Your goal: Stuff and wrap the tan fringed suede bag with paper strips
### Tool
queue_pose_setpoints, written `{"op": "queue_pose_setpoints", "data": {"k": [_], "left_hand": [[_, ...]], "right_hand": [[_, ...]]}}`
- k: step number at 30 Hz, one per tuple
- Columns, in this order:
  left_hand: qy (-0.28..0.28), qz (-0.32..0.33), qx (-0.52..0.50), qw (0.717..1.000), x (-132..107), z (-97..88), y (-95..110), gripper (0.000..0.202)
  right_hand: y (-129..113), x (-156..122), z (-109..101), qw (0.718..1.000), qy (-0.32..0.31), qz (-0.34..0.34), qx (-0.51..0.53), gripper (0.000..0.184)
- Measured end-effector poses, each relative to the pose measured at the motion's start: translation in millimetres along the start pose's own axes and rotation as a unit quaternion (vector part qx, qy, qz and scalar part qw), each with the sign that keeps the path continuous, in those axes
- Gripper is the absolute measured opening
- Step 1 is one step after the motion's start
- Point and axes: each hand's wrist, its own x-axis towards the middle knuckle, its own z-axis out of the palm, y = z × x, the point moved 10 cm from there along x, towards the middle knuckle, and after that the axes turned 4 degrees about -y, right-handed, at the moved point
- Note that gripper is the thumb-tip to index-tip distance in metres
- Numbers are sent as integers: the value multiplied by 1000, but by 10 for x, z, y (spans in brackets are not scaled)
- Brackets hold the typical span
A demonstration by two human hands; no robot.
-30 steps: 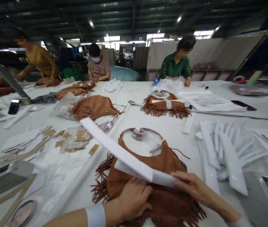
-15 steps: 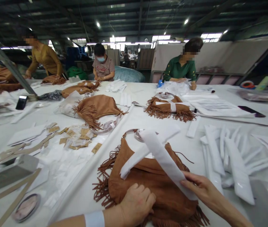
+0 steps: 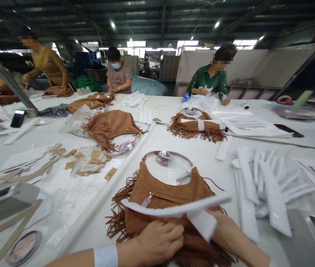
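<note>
A person is working at a wide white table (image 3: 174, 144), seen from their own head, looking down. A brown fringed bag (image 3: 168, 193) is lying flat on the table right in front of them, with its ring handle (image 3: 165, 154) pointing away and its fringe spilling out on both sides. A long white strip (image 3: 174, 210) is stretching across the bag's front, just below the zip pull.

The left hand (image 3: 157, 241) is resting on the lower part of the bag. Its fingers are curling down so the tips are meeting the strip's lower edge; whether they are pinching it cannot be told. The right hand (image 3: 226, 233) is gripping the strip's right end, which is folding down over its fingers and hiding them.

A loose pile of white strips (image 3: 268, 185) is lying to the right of the bag. A second fringed bag (image 3: 196, 126), already banded with a white strip, is sitting farther back, and a third bag (image 3: 110, 126) is lying at back left. Small tan tags (image 3: 90, 163) are scattered on the left.

Three other people are working along the far edge of the table.
</note>
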Motion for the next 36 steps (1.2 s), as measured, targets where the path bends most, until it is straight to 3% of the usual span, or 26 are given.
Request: {"op": "queue_pose_setpoints", "data": {"k": [6, 9, 13, 16, 19, 22, 25, 27, 29, 31, 33, 36], "left_hand": [[35, 50, 15, 998, 35, -67, -26, 21], [52, 55, 18, 997, 41, -81, -60, 19], [6, -24, -6, 1000, 97, 38, -248, 24], [-49, -58, -43, 996, 134, 169, -318, 33], [-63, -73, -58, 994, 154, 212, -352, 32], [-55, -72, -46, 995, 162, 207, -347, 26], [-31, -74, -26, 996, 160, 201, -328, 20], [-16, -82, -21, 996, 148, 239, -321, 17], [-12, -90, -28, 996, 133, 323, -315, 16], [-8, -89, -35, 995, 120, 401, -301, 17], [4, -80, -37, 996, 112, 423, -273, 17], [7, -69, -34, 997, 102, 381, -238, 15]], "right_hand": [[-313, -69, 88, 994, -62, -47, 76, 39], [-448, -44, 69, 992, -87, -87, 35, 39], [-440, 80, 41, 984, -107, -100, -97, 38], [-449, 170, 98, 978, -153, -103, -94, 22], [-625, 374, -62, 990, -83, -103, -43, 31], [-1061, 650, -180, 987, -10, -158, 9, 29], [-1496, 949, -31, 979, -25, -201, -7, 39], [-1662, 1094, 129, 977, -52, -205, -34, 51], [-1734, 1147, 276, 974, -81, -207, -49, 49], [-1727, 1137, 343, 973, -85, -206, -51, 30], [-1653, 1124, 333, 978, -64, -190, -54, 15], [-1461, 1188, 183, 990, 7, -130, -59, 20]]}}
